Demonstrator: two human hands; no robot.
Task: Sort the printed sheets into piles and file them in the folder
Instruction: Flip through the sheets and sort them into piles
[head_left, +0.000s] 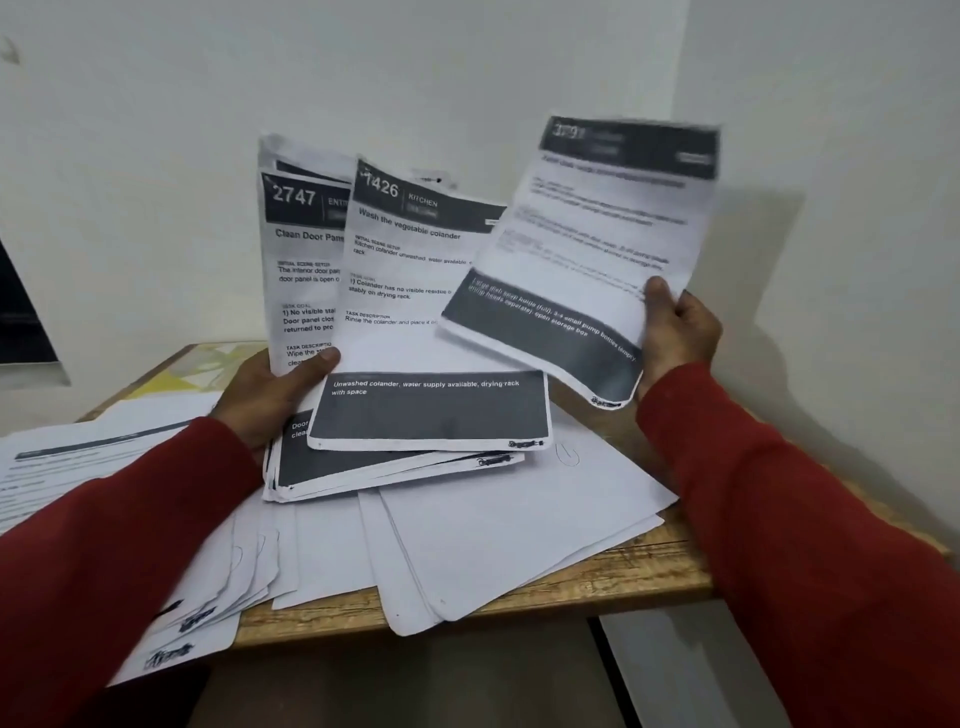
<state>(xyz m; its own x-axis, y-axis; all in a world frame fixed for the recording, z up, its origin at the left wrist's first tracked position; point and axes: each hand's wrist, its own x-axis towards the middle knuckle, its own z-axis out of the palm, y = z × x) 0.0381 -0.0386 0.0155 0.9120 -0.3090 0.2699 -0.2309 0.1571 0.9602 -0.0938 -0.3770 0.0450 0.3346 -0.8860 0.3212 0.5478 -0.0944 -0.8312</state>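
With the fanned stack of printed white sheets (400, 312) gripped in the left hand (270, 389), the single blurred sheet (587, 249) pinched by the right hand (675, 332) should be laid squarely on its matching pile on the wooden table (519, 592).

I observe my left hand (270, 395) gripping a fanned stack of printed sheets (363, 291), thumb laid across the front sheet, headed "1426 Kitchen"; behind it shows one headed "2747". My right hand (675, 332) pinches a single sheet (592, 234) by its lower right edge, tilted and blurred, held apart from the stack. Below both hands, loose blank-side sheets (509, 540) overlap on the wooden table (597, 587). Left of my left hand lies another printed pile (78, 457). Both sleeves are red.
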